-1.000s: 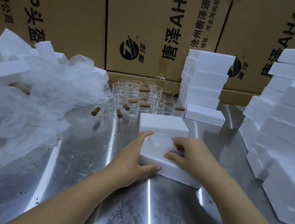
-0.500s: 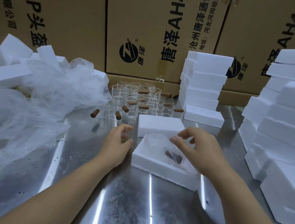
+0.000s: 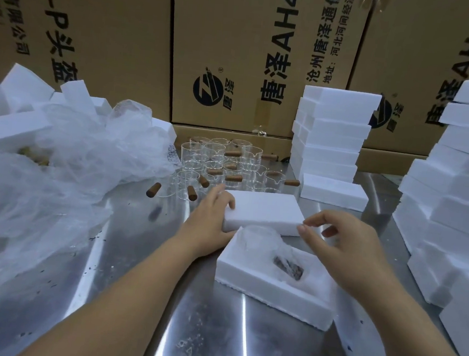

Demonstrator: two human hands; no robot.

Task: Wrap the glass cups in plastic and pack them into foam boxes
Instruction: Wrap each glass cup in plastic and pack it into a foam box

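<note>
While the wrapped cup (image 3: pixel 259 236) lies in the open foam box (image 3: pixel 247 281) near the front of the shiny table (image 3: pixel 132 296), both hands go for the flat foam lid (image 3: pixel 264 209) just behind it. The cup's brown handle (image 3: pixel 288 267) shows through the plastic and sits in its own little hole.

The left hand (image 3: pixel 209 221) holds the lid's left end, with fingers over the top corner and the thumb on the near side. The right hand (image 3: pixel 344 241) is by the lid's right end. Its fingers are bent a little and apart, and they hold nothing yet.

I think the next job is to put the lid on the box. The wrapped cup sticks up from the box, and the plastic is puffy. If the lid comes down crooked or too hard, it could press on the glass or not close. With only one hand holding it, the lid could tip and bump the cup.

Farther back, many bare glass cups (image 3: pixel 223 162) stand close together, just past the lid. A quick lift could knock them over. A big heap of plastic (image 3: pixel 58 168) lies on the left. Foam stacks (image 3: pixel 330 135) and cardboard boxes (image 3: pixel 238 50) stand at the back.
</note>
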